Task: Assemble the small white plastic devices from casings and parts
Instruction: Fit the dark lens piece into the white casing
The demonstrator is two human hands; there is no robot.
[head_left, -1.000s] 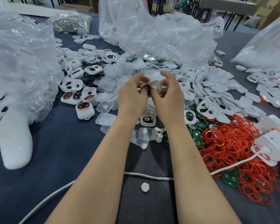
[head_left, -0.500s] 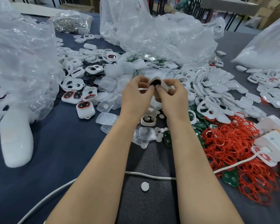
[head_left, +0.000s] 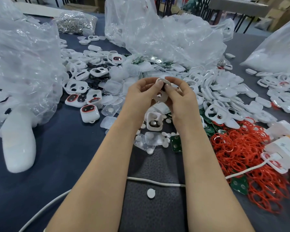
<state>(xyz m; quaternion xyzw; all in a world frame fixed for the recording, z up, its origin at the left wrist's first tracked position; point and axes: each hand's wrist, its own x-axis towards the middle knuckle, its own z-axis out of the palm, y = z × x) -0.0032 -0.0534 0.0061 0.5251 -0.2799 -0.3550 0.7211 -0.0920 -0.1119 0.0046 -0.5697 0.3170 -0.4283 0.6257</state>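
Note:
Both hands are raised together over the middle of the table. My left hand (head_left: pixel 141 94) and my right hand (head_left: pixel 181 97) pinch one small white casing (head_left: pixel 161 96) between their fingertips; it stands on edge with a dark part at its top. Below the hands an open white casing (head_left: pixel 154 123) with a round part inside lies on the dark cloth. Finished devices with red-rimmed windows (head_left: pixel 89 111) lie to the left. A heap of white casings (head_left: pixel 224 97) spreads to the right. Red rubber rings (head_left: pixel 241 148) and green circuit boards (head_left: pixel 176 143) lie at the lower right.
Large clear plastic bags stand at the left (head_left: pixel 20 64), behind the hands (head_left: pixel 166 36) and at the far right (head_left: pixel 278 47). A white cable (head_left: pixel 157 181) crosses under my forearms toward a white box (head_left: pixel 285 146). A small white disc (head_left: pixel 151 193) lies near the front.
The casing has been turned in my fingertips from lying flat to standing on edge. Both hands stayed at about the same spot.

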